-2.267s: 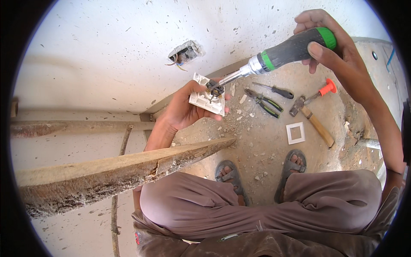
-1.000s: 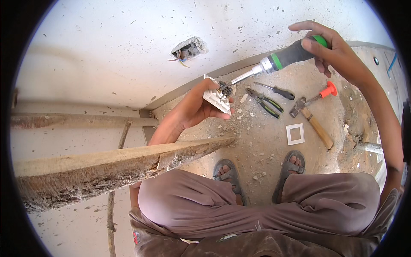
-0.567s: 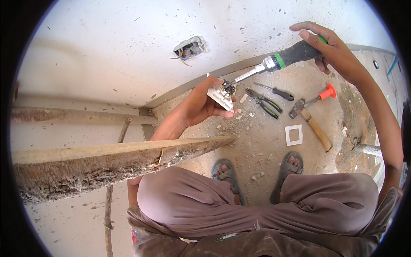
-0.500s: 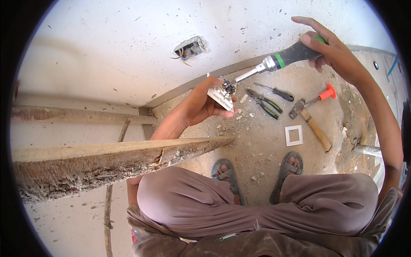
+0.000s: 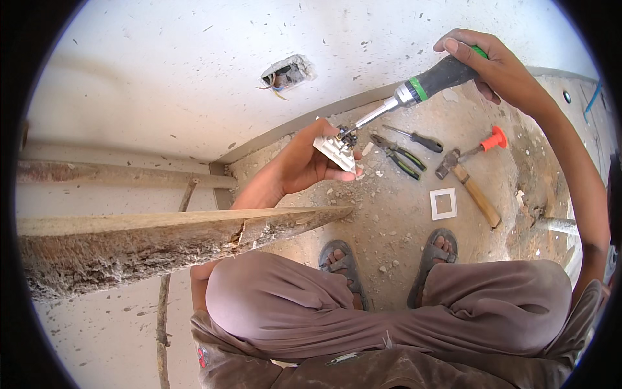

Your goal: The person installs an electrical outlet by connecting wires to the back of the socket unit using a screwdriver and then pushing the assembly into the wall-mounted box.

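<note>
My left hand [image 5: 310, 155] grips a white wall socket [image 5: 337, 155] by its edges, with its dark terminal block turned up and to the right. My right hand [image 5: 483, 61] is wrapped round the black and green handle of a screwdriver [image 5: 435, 79]. The screwdriver's shaft slants down to the left, and its tip meets the terminals of the socket. Up and left of my left hand, an opened wall box [image 5: 289, 72] with loose wires shows in the white wall.
On the dusty floor lie pliers [image 5: 403, 157], a smaller screwdriver [image 5: 418, 137], a hammer [image 5: 470, 188], an orange-guarded chisel [image 5: 494, 140] and a white square frame [image 5: 444, 204]. A rough wooden plank [image 5: 162, 249] crosses over my left forearm. Rubble lies scattered between my feet.
The fingers of my right hand have curled in round the screwdriver handle; the index finger was stretched out before. The screwdriver and socket have shifted only slightly.
</note>
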Tool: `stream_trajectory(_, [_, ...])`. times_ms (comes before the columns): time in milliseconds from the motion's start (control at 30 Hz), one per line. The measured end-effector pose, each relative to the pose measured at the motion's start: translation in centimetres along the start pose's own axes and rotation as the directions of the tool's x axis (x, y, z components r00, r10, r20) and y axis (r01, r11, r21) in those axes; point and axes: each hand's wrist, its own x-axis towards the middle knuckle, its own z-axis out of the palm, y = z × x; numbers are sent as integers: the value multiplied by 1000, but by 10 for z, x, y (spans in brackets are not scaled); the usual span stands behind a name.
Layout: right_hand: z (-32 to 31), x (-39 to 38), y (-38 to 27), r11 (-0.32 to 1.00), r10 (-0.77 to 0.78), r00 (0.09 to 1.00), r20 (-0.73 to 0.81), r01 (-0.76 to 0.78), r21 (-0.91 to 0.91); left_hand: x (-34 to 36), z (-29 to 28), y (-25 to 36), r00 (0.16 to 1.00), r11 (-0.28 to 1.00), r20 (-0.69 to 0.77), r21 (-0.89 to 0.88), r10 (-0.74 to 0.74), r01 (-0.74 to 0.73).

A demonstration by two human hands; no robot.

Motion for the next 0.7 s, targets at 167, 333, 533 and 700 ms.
stream_trajectory(167, [18, 5, 15, 965, -213, 960, -184, 236, 118, 2, 0, -1, 998, 999, 51, -46, -25, 27])
stream_trajectory(333, [-1, 5, 0, 1000, 4, 1000, -17, -4, -26, 3, 0, -1, 995, 992, 73, -97, -74, 81])
stream_trajectory(533, [-17, -3, -30, 967, -8, 997, 80, -13, 256, 4, -1, -2, 994, 993, 97, -98, -55, 65])
stream_trajectory(700, [-23, 13, -13, 909, -27, 963, -269, 136, 395, 1, 10, 7, 999, 991, 43, -132, 4, 2])
